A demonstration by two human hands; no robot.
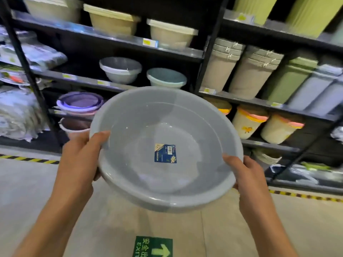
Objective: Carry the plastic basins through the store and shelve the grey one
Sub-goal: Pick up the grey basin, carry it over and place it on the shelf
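I hold a large round grey plastic basin (148, 123) in front of me, tilted so its inside faces me, with a blue label at the bottom. My left hand (79, 156) grips its left rim, thumb over the edge. My right hand (246, 175) grips the lower right rim. Behind it stands a black shelf unit (118, 48). On the middle shelf sit a stack of grey basins (120, 70) and a pale teal basin (166, 77). Purple basins (79, 102) lie one shelf lower at the left.
Beige tubs (113, 21) fill the top shelf. Beige, green and grey bins (252, 75) lie on the right-hand shelves, with cream buckets (246, 123) below. Yellow-black tape (27, 159) marks the floor before the shelves. A green exit sign (153, 246) is on the floor.
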